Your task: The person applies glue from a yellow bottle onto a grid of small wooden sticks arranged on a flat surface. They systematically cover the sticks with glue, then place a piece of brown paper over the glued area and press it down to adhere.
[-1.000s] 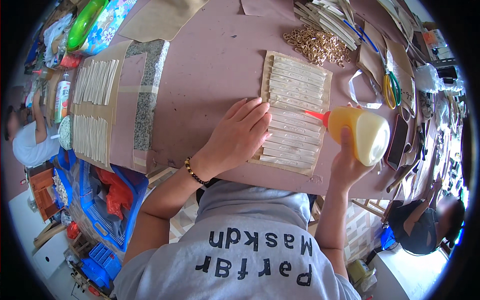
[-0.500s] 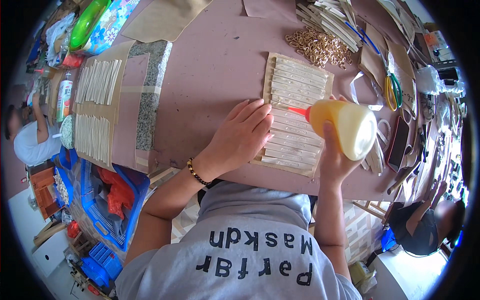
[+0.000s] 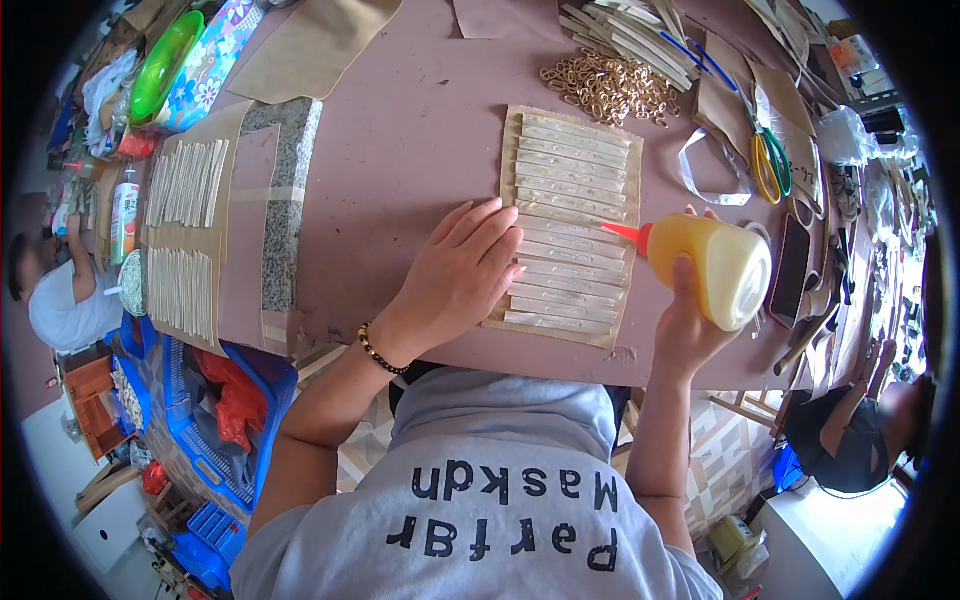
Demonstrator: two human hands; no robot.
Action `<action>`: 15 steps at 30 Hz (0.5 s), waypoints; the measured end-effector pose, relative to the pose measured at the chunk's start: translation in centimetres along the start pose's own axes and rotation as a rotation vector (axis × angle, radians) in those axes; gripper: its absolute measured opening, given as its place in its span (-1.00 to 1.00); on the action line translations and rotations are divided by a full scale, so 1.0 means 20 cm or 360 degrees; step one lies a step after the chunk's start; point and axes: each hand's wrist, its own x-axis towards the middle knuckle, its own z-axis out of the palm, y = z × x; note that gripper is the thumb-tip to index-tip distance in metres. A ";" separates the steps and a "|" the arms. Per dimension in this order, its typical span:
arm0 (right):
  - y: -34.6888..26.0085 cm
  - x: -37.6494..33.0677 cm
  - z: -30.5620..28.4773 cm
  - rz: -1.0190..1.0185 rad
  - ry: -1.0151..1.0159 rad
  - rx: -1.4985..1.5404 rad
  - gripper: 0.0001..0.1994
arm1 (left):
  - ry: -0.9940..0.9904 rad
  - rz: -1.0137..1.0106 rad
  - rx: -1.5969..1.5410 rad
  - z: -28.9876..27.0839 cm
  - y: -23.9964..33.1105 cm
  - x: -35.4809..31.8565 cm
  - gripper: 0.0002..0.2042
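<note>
My right hand is wrapped around a squeeze bottle of yellowish liquid with a red nozzle. The bottle is tilted on its side, and its nozzle tip points left over the right half of a tan board. Across that board lie several narrow pale strips in a column, with clear shiny marks along them. My left hand lies flat, fingers stretched out, its fingertips at the board's left edge. It holds nothing.
A heap of gold metal rings and a bundle of strips lie beyond the board. Scissors rest at the right. More strips sit on boards at the left, over a stone slab. Another person is at the right edge.
The bottle in my right hand has moved right relative to the board, its nozzle going from the strips' left part toward their right ends. My left hand stays by the board's left edge.
</note>
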 end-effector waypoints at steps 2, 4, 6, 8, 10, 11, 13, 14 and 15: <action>0.00 0.00 -0.01 0.0015 -0.0005 -0.0039 -0.50 | -0.0012 -0.0011 0.0003 0.00 0.00 0.00 -0.67; -0.01 0.01 -0.04 -0.0002 -0.0003 -0.0065 -0.49 | -0.0024 -0.0016 0.0007 0.00 0.01 0.00 -0.67; -0.01 0.03 -0.08 -0.0025 0.0013 -0.0055 -0.48 | -0.0033 -0.0016 0.0013 -0.01 0.01 0.00 -0.66; 0.01 0.03 -0.12 -0.0042 0.0044 -0.0013 -0.48 | -0.0040 -0.0016 0.0030 -0.01 0.01 0.00 -0.65; -0.02 0.03 -0.13 0.0028 0.0148 0.0157 -0.49 | -0.0043 -0.0024 0.0032 0.00 0.01 0.00 -0.64; -0.04 0.03 -0.13 0.0063 0.0204 0.0243 -0.49 | -0.0044 -0.0026 0.0028 -0.01 0.01 0.00 -0.63; -0.04 0.04 -0.13 0.0120 0.0223 0.0365 -0.51 | -0.0037 -0.0037 0.0023 -0.01 0.02 0.00 -0.61; -0.04 0.04 -0.13 0.0168 0.0236 0.0443 -0.52 | -0.0026 -0.0047 0.0027 -0.01 0.03 0.00 -0.61; -0.04 0.05 -0.13 0.0217 0.0248 0.0522 -0.52 | -0.0014 -0.0057 0.0032 -0.01 0.03 0.00 -0.60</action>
